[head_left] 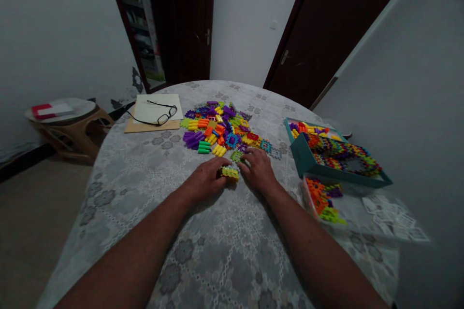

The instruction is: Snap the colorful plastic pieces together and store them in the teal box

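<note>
My left hand (209, 176) is closed around a small stack of yellow and grey notched building pieces (229, 173), held just above or on the cloth. Close beside it, my right hand (257, 168) has its fingers bent, with thumb and forefinger at the edge of a green square building piece (237, 156). Just beyond both hands lies a heap of plastic building pieces (217, 125) in purple, orange, yellow, blue and green. Yellow tube pieces (219, 150) and green tube pieces (204, 147) sit at its near edge.
To the right stand a teal box (337, 169) of linked pieces and a clear tub (308, 198) with orange and green pieces. Glasses (163, 118) rest on paper and a board (152, 128) at left. A stool (76, 135) stands beyond the round table's (217, 251) left edge.
</note>
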The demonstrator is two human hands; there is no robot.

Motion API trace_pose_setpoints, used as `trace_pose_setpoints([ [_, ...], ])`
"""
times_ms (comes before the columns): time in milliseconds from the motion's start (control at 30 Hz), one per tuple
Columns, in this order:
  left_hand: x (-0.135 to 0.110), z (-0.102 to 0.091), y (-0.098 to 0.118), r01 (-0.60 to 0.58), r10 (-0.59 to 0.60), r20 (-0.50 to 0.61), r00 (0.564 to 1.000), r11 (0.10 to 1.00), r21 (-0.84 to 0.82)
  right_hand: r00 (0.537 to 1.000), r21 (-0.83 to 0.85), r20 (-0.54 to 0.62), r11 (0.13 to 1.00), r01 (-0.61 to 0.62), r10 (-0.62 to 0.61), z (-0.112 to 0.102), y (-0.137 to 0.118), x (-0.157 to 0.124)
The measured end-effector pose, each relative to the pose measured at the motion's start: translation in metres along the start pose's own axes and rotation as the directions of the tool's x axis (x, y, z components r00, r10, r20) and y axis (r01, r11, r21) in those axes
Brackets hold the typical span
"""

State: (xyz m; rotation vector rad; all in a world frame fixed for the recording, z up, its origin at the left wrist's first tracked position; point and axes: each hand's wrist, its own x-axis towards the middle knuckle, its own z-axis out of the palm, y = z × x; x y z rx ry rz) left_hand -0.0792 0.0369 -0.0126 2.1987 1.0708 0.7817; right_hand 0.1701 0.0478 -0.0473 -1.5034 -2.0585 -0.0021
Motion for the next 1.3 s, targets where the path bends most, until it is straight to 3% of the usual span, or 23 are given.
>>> trace_pose_setpoints([
  [133, 0.0, 0.0, 0.001, 0.059, -0.059, 0.01, 0.998, 0.998, 0.006, 0.995, -0.002, 0.071, 0.997, 0.077, -0.076, -0.002, -0.006, 0.0],
  [233, 0.0, -0.001, 0.001, 0.073, -0.073, 0.014, 0.997, 0.997, 0.004, 0.996, 0.066, 0.014, 0.994, 0.084, -0.085, -0.005, -0.009, 0.001],
  [333, 0.0, -0.001, 0.0, 0.069, -0.069, 0.014, 0.997, 0.998, 0.006, 0.998, 0.25, -0.06, 0.968, 0.028, -0.014, -0.01, -0.011, 0.001],
  [500, 0.0, 0.0, 0.0, 0.1, -0.1, -0.005, 0.995, 0.995, 0.005, 0.991, 0.465, 0.097, 0.877, -0.124, 0.089, -0.02, -0.012, -0.003],
  [767, 0.0, -0.001, 0.001, 0.154, -0.154, -0.014, 0.988, 0.988, 0.032, 0.991, 0.471, 0.123, 0.875, -0.11, 0.058, -0.026, -0.025, -0.005],
  [1033, 0.001, 0.003, -0.005, 0.068, -0.067, -0.063, 0.996, 0.997, 0.027, 0.988, 0.469, 0.152, 0.882, -0.049, -0.026, -0.023, -0.029, -0.007],
  [1167, 0.001, 0.003, -0.003, 0.091, -0.09, -0.031, 0.995, 0.995, 0.029, 0.988, 0.504, 0.153, 0.862, -0.059, -0.022, -0.025, -0.028, -0.008],
  [1300, 0.003, -0.001, 0.004, 0.04, -0.042, 0.031, 0.999, 0.997, 0.065, 0.99, 0.526, 0.141, 0.847, -0.076, 0.001, -0.025, -0.028, -0.006],
])
